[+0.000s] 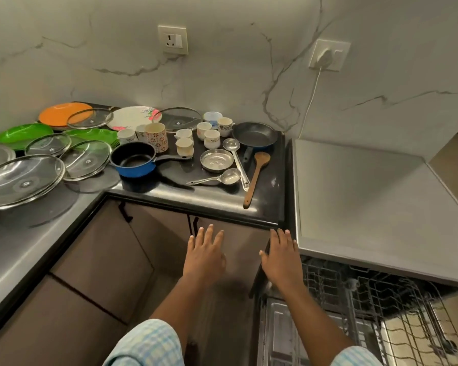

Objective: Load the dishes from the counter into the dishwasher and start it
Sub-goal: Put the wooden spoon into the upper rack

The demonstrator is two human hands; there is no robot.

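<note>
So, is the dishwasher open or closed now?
Open: its grey wire racks stand exposed below the grey countertop.

Wooden spoon (257, 178) and ladles (235, 159) crowd the counter (212, 198) front edge.
</note>
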